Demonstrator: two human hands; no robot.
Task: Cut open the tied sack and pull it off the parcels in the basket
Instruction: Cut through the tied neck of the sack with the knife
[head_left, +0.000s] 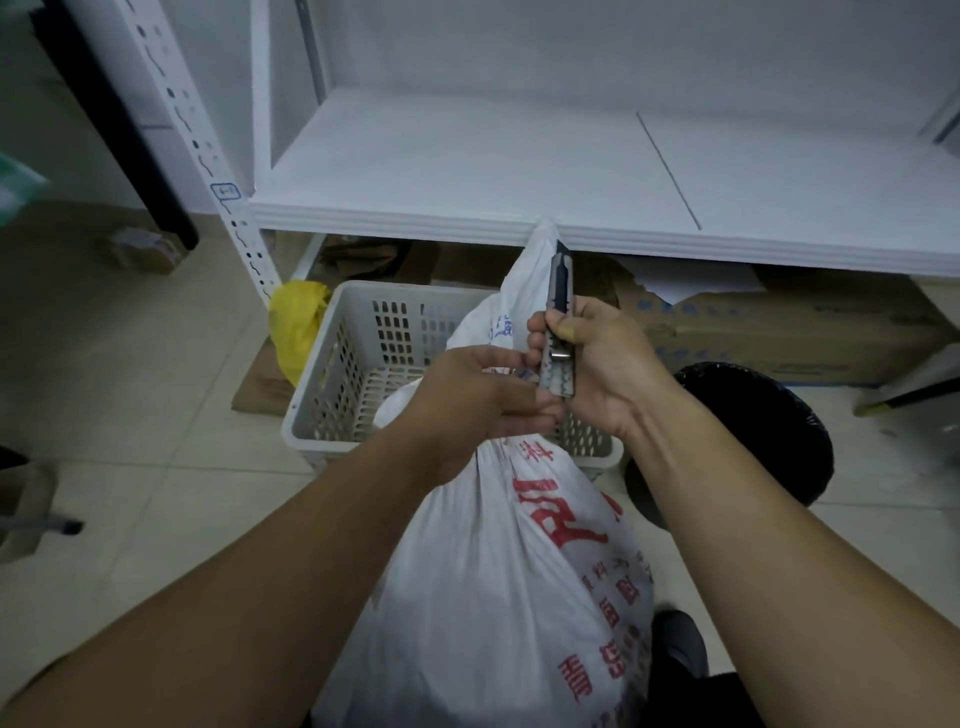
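A white woven sack (498, 587) with red print fills the lower middle, its top gathered at a tied neck. My left hand (467, 400) is clenched around that neck. Above the neck the loose sack end (524, 291) stands up toward the shelf edge. My right hand (597, 364) grips a grey utility knife (558, 332) upright beside the loose end, just right of my left hand; the blade's edge is too small to make out. A white perforated plastic basket (358, 374) sits on the floor behind the sack. No parcels are visible.
A white metal shelf (467, 171) overhangs the basket at the back. A black-lined bin (753, 436) stands at the right, cardboard boxes (789, 327) lie under the shelf, and a yellow bag (298, 322) sits left of the basket. The floor is pale tile.
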